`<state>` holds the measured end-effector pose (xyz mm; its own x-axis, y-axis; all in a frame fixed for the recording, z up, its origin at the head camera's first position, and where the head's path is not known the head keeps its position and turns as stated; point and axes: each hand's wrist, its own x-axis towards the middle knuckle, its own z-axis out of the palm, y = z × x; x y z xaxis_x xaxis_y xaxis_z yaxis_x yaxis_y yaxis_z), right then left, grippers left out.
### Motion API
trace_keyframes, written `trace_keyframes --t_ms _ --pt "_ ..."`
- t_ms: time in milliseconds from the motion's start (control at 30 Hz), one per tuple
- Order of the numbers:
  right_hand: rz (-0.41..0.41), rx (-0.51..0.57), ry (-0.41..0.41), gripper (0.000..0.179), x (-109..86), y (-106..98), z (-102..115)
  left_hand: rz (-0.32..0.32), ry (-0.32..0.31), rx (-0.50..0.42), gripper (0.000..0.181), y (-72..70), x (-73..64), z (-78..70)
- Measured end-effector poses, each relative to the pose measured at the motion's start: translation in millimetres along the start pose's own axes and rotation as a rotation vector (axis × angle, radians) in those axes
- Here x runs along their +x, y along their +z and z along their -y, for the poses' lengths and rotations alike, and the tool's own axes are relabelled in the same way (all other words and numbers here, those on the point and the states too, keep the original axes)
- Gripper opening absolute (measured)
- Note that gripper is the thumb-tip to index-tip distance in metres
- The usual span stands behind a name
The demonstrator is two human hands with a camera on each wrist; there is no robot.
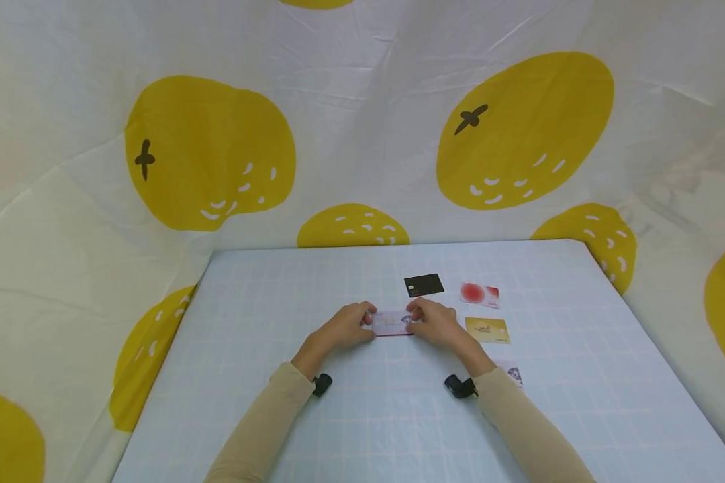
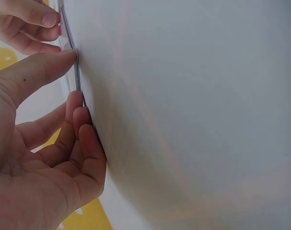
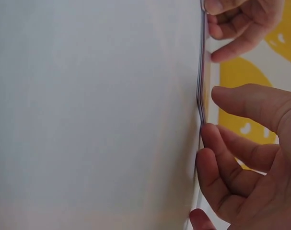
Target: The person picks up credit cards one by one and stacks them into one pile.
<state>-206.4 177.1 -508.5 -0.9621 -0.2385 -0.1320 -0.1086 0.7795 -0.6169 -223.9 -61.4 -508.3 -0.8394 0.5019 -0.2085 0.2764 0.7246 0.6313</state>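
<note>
A small stack of plastic cards [image 1: 390, 323], pale with a chip on the top one, lies on the table between my two hands. My left hand [image 1: 343, 327] holds its left end, thumb at the near side and fingers curled at the far side. At the right end, my right hand [image 1: 438, 325] holds it with bent fingers. Both wrist views show the stack edge-on as thin layers; in the right wrist view the thumb [image 3: 226, 98] appears slightly off the edge.
Right of the stack lie a black card [image 1: 424, 285], a white card with red circle [image 1: 479, 295] and a gold card [image 1: 487, 330]. Another pale card [image 1: 513, 373] is partly hidden by the right forearm. A patterned curtain [image 1: 362, 134] borders the light-blue table [image 1: 278, 288].
</note>
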Motion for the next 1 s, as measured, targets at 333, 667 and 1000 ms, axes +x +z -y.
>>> trace_keyframes --t_ms 333,667,1000 --pt "-0.048 0.037 0.002 0.033 -8.5 -4.7 0.8 -0.021 -0.006 -0.002 0.05 0.3 0.0 3.3" --pt "-0.115 0.078 0.006 0.033 -10.9 -24.1 -4.0 -0.105 0.0 -0.015 0.047 -11.0 3.6 -3.6" --pt "-0.222 0.104 -0.102 0.034 -6.3 -54.2 -12.9 -0.172 -0.017 0.028 0.049 -26.1 18.3 -17.9"
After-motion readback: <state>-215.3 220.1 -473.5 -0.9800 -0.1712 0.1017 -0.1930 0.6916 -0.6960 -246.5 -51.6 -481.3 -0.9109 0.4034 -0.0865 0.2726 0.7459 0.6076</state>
